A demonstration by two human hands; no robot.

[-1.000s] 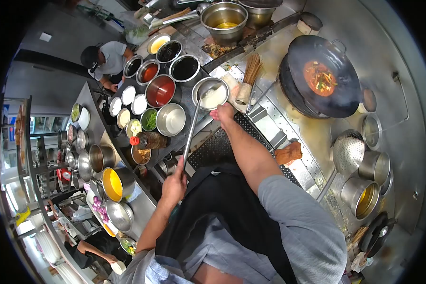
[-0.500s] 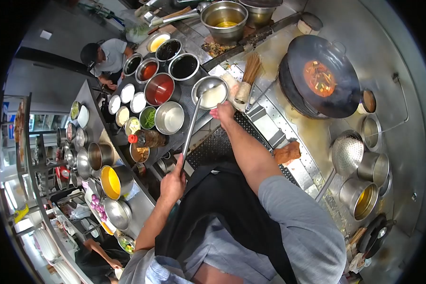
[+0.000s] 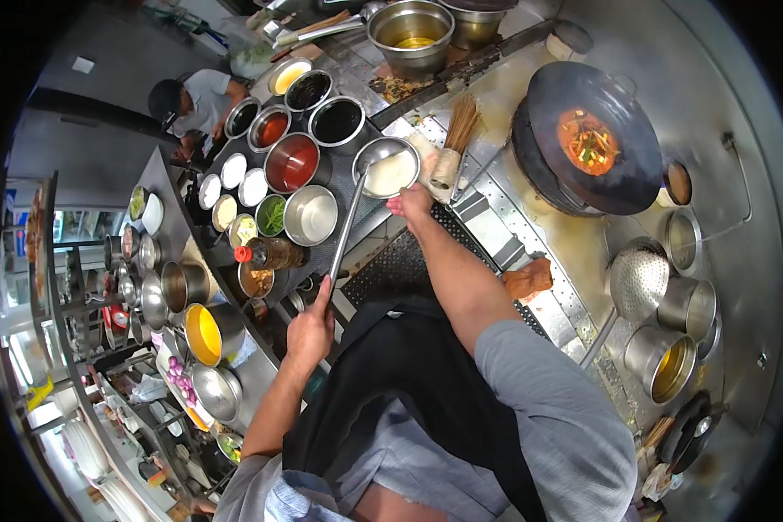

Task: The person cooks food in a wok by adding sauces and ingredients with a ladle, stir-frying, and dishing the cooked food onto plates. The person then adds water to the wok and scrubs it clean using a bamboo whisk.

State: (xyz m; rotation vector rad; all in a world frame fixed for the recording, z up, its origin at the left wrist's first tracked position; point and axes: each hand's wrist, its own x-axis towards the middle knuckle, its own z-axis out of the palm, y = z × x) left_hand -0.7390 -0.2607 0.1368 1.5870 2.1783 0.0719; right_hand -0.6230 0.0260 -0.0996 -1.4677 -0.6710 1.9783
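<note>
Fingers: our left hand [image 3: 309, 335] wraps the ladle [image 3: 344, 237] handle closed | our right hand [image 3: 413, 204] pinches the bowl's [image 3: 376, 151] near rim, presumably steadying it for ladling | bowl: worktop's [image 3: 341, 198] right edge, beside the bristle brush [image 3: 446, 167]

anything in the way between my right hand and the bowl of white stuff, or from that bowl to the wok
Nothing visible between your right hand and the bowl: the hand is at its rim. Toward the wok, a bamboo brush and what looks like a pale cloth lie between, beside the bowl.
</note>
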